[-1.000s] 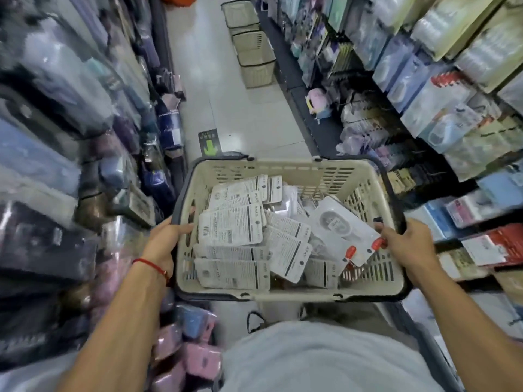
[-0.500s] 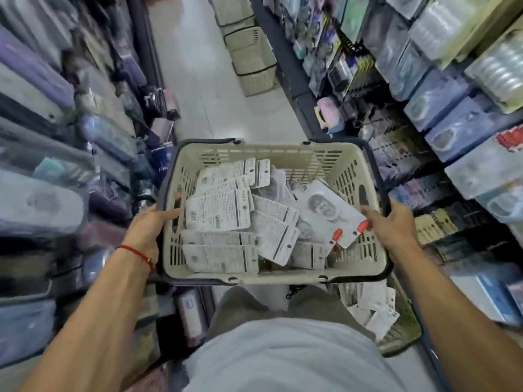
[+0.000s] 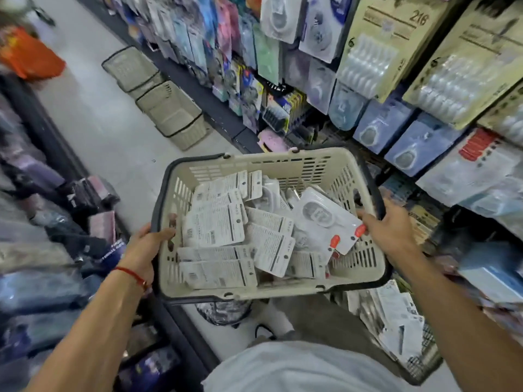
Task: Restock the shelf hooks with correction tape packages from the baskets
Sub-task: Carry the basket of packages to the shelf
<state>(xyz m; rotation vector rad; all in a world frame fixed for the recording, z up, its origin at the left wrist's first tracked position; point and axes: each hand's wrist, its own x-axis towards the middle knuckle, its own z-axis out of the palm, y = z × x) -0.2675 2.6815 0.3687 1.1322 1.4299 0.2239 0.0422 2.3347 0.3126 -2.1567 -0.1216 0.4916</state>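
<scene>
I have a beige shopping basket (image 3: 297, 165) held up in the aisle between the two shelf runs. My left hand (image 3: 144, 247) grips its left rim, fingers (image 3: 165, 233) curled over the edge into the basket. My right hand (image 3: 393, 230) grips the right rim by the dark handle (image 3: 377, 193), fingers wrapped around it and mostly hidden from me. The correction tape packages (image 3: 220, 227) lie in a loose heap inside the basket, most of them back side up with barcodes showing; one lies face up (image 3: 325, 219) near the right hand, with red tabs at its edge. A red string bracelet (image 3: 133, 275) sits on my left wrist. On the right, the shelf hooks carry hanging blister packs (image 3: 396, 128). A second basket (image 3: 396, 335) with more packages sits low at the near right. Further off on the floor stand two more beige baskets (image 3: 169, 111), just beside the right shelf base.
</scene>
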